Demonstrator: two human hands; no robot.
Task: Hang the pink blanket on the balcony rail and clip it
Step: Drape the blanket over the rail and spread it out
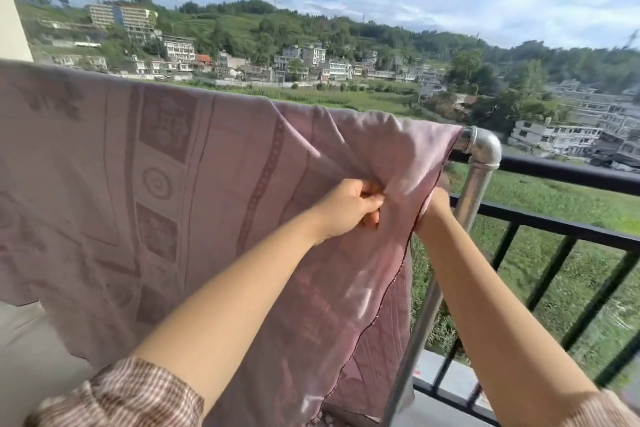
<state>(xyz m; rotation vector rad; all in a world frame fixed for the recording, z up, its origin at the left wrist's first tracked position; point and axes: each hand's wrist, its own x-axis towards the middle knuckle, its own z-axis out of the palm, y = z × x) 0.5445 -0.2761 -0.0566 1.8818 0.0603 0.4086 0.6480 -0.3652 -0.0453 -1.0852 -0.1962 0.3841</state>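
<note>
The pink blanket (194, 163) hangs over a galvanised pipe rail (468, 139). It drapes down the near side in a broad sheet, and its right edge is bunched just short of the pipe elbow (485, 149). The left hand (346, 210) is closed, its fingers (372, 199) pinching a fold of cloth a little below the rail. The right hand (434, 210) reaches in at the blanket's dark-stitched right edge (391, 284). Its fingers go behind the fabric, so whether they grip the cloth or only press it cannot be told.

The cloth looks thin, soft and light. It folds and gathers freely and would probably slide or lift in wind, so it likely needs spreading flat along the rail. The hem or the fold right at the top of the rail seem the best places to hold, where a clip would bite through both layers.

No clip shows anywhere. How far the blanket hangs on the far side is hidden, and its left end runs out of view. The lower hem is cut off by the sleeves (131, 395). A black balcony railing (571, 173) stands beyond.
</note>
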